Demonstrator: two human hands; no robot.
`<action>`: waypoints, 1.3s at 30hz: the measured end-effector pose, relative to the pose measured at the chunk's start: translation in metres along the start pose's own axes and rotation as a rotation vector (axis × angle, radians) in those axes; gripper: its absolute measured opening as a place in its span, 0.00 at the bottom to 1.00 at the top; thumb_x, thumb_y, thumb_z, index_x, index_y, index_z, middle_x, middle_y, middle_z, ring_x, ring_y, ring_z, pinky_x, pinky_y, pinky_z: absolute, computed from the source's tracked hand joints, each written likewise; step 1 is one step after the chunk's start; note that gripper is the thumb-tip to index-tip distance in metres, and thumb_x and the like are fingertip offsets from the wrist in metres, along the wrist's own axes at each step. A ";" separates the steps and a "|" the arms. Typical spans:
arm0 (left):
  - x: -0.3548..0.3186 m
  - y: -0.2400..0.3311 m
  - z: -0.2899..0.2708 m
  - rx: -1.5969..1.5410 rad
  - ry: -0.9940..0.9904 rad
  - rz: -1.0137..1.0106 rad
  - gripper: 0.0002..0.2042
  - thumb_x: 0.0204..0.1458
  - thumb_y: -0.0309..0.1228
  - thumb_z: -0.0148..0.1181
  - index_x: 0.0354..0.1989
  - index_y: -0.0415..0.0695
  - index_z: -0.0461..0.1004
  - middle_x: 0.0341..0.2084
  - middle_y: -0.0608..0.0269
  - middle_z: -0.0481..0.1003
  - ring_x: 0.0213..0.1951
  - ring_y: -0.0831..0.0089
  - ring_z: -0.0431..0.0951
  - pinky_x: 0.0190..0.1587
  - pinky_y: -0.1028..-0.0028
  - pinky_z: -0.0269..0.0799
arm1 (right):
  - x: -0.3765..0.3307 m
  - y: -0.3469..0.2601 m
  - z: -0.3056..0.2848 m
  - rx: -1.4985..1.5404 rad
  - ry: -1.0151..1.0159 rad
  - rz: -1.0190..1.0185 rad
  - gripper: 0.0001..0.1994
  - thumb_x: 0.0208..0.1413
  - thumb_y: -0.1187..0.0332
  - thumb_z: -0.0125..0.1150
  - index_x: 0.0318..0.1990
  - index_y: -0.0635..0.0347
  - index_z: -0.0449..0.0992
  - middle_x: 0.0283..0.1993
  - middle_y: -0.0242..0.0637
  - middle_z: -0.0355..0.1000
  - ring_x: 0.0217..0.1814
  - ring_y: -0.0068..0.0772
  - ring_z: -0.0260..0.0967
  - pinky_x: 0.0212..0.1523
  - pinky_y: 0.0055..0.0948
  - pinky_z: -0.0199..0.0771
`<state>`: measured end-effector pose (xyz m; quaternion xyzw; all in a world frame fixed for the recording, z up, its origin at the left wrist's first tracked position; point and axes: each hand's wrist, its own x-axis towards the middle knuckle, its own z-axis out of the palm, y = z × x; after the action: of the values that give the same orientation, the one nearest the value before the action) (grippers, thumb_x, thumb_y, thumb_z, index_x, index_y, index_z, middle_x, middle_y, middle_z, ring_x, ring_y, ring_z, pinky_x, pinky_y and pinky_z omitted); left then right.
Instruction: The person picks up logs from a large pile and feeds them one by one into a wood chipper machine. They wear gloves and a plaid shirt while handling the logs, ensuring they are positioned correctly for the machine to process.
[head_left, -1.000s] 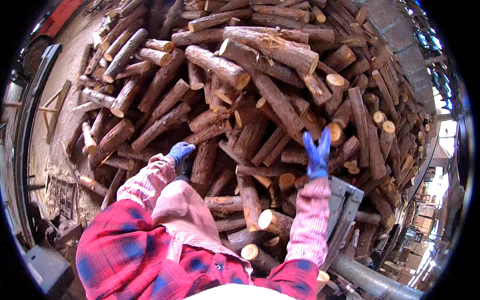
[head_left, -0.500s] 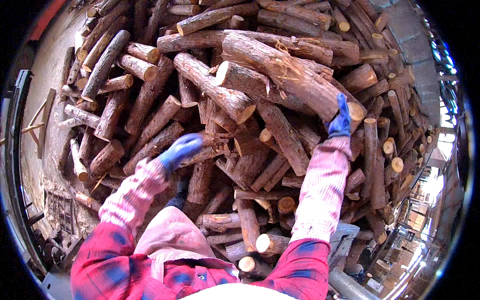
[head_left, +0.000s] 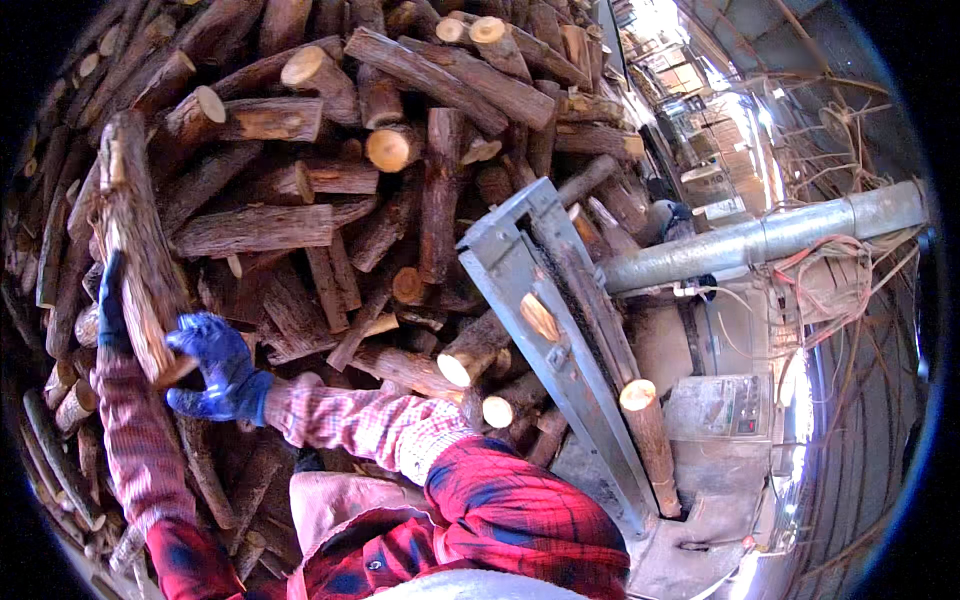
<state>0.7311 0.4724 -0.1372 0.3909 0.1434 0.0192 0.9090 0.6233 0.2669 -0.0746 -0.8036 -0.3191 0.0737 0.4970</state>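
Note:
A long, rough-barked log [head_left: 145, 245] with a pale split face stands tilted at the far left, above the pile. My left hand [head_left: 113, 305], in a dark blue glove, presses along its left side, and the fingers are partly hidden by the log. Beside the log's near end is my right hand [head_left: 222, 370], in a blue glove. Its fingers and thumb are spread around that end, with a gap at the palm; whether the fingertips touch the bark is hard to tell.
A heap of cut logs [head_left: 255, 232] fills the left and middle. To my right stands a grey metal beam frame [head_left: 560, 350] with a wood chip on it and an upright log [head_left: 650, 440] beside it. Behind them run a thick metal pipe [head_left: 760, 243], a control box [head_left: 720, 408] and loose cables.
My view has swung right, bringing the metal frame and pipe into sight. My left hand has come onto a log, and my right hand is now by a log's near end with fingers spread.

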 end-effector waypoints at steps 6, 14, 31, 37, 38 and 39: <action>-0.221 -0.067 0.079 0.221 0.029 -0.141 0.23 0.55 0.44 0.55 0.51 0.40 0.67 0.39 0.63 0.72 0.41 0.68 0.72 0.48 0.70 0.68 | -0.079 0.065 -0.022 1.240 0.333 0.679 0.28 0.54 0.54 0.62 0.58 0.62 0.66 0.47 0.31 0.71 0.48 0.25 0.67 0.50 0.29 0.70; -0.381 -0.186 0.093 0.323 -0.144 -0.314 0.23 0.53 0.34 0.59 0.56 0.41 0.64 0.46 0.65 0.72 0.44 0.72 0.73 0.48 0.71 0.69 | -0.262 0.054 -0.055 1.187 0.215 0.494 0.22 0.53 0.57 0.64 0.50 0.63 0.74 0.44 0.31 0.74 0.45 0.23 0.69 0.51 0.27 0.69; -0.512 -0.381 0.510 0.701 -1.203 -0.092 0.26 0.51 0.42 0.63 0.53 0.35 0.67 0.42 0.58 0.76 0.41 0.71 0.76 0.46 0.71 0.73 | -0.550 -0.112 -0.505 -0.606 0.349 0.279 0.31 0.39 0.53 0.72 0.45 0.70 0.73 0.41 0.45 0.74 0.42 0.38 0.72 0.47 0.36 0.72; -0.509 -0.376 0.366 0.799 -1.203 -0.163 0.31 0.49 0.49 0.63 0.54 0.37 0.67 0.42 0.57 0.76 0.44 0.70 0.75 0.46 0.69 0.71 | -0.623 -0.026 -0.453 -1.295 0.391 0.415 0.41 0.33 0.42 0.71 0.49 0.68 0.69 0.48 0.54 0.70 0.49 0.58 0.65 0.49 0.48 0.66; -0.508 -0.351 0.338 0.989 -1.067 -0.275 0.30 0.49 0.49 0.63 0.53 0.37 0.67 0.43 0.57 0.75 0.45 0.69 0.75 0.47 0.68 0.71 | -0.628 -0.025 -0.450 -1.247 0.401 0.306 0.41 0.32 0.44 0.72 0.48 0.69 0.69 0.46 0.55 0.70 0.49 0.58 0.66 0.49 0.48 0.67; -0.506 -0.319 0.310 1.183 -0.885 -0.383 0.30 0.48 0.49 0.63 0.52 0.36 0.68 0.44 0.56 0.75 0.47 0.67 0.74 0.49 0.66 0.70 | -0.631 -0.022 -0.447 -1.148 0.383 0.346 0.40 0.31 0.45 0.73 0.48 0.69 0.70 0.44 0.56 0.71 0.47 0.57 0.67 0.49 0.48 0.67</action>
<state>0.3074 -0.0418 -0.0386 0.7523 -0.1825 -0.3771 0.5085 0.3128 -0.4327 0.0399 -0.9812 -0.0786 -0.1754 0.0159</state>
